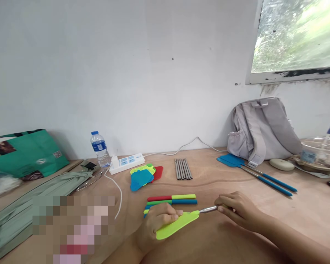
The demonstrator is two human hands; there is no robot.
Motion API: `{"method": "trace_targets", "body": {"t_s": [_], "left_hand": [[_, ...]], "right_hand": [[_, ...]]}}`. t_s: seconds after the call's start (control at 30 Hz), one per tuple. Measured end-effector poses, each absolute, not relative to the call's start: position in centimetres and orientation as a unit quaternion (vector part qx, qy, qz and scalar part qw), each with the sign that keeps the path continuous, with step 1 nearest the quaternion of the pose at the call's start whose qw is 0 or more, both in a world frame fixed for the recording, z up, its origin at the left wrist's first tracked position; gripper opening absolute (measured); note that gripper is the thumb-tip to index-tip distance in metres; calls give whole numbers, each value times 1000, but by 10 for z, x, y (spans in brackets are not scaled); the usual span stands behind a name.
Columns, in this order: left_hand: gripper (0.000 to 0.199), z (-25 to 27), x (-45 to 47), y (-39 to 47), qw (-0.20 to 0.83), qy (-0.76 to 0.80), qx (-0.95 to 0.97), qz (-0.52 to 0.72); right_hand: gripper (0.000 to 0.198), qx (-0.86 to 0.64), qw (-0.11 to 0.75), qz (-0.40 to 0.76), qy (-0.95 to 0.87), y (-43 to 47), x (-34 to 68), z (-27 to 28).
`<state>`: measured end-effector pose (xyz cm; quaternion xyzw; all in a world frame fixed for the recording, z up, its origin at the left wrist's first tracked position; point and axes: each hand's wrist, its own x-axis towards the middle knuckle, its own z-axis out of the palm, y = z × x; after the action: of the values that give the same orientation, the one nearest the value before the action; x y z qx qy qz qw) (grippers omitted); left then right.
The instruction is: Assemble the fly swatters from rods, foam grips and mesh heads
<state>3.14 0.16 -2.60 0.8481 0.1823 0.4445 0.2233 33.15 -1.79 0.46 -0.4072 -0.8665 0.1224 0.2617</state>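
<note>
Right now my left hand [163, 219] is closed around a yellow-green swatter head [178, 225], thumb on top, near the middle of the counter [217, 179]. My right hand [236, 209] pinches a metal rod [208, 209], whose left end meets the narrow neck of that head; how deep it sits inside, I cannot tell. Just beyond my left hand lie coloured handles [172, 198], a red-and-yellow pair farthest, then green and blue, with the nearest ones partly hidden behind my fingers. Farther off to the left is an overlapping pile of loose heads [142, 179] in blue, yellow, green and red, and right of it a row of bare rods [183, 169] lies side by side. On the right, two blue swatters [266, 181] rest with their heads beside a grey backpack [260, 128]. At the far left, a water bottle [99, 148] stands next to a white power strip [127, 163].
</note>
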Motion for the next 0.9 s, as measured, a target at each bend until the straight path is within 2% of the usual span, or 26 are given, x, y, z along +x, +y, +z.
{"method": "trace_targets", "body": {"t_s": [0.17, 0.27, 0.33, 0.43, 0.53, 0.7, 0.9], "left_hand": [[21, -17, 27, 5, 186, 171, 862, 439], [13, -7, 25, 8, 144, 190, 869, 433], [7, -1, 25, 10, 111, 258, 852, 442], [16, 3, 23, 13, 70, 363, 806, 462], [27, 4, 16, 17, 36, 344, 797, 495], [30, 5, 0, 34, -47, 359, 754, 548], [30, -2, -23, 61, -60, 529, 766, 360]], "right_hand": [[18, -406, 263, 90, -871, -21, 328, 7], [19, -407, 258, 76, -873, -21, 328, 5], [20, -416, 280, 73, -862, -19, 329, 2], [15, -423, 309, 72, -849, -15, 331, -4], [13, -422, 297, 40, -856, -8, 336, -6], [22, -469, 312, -60, -824, 12, 366, -3], [29, -546, 321, -222, -742, 38, 434, -9]]}}
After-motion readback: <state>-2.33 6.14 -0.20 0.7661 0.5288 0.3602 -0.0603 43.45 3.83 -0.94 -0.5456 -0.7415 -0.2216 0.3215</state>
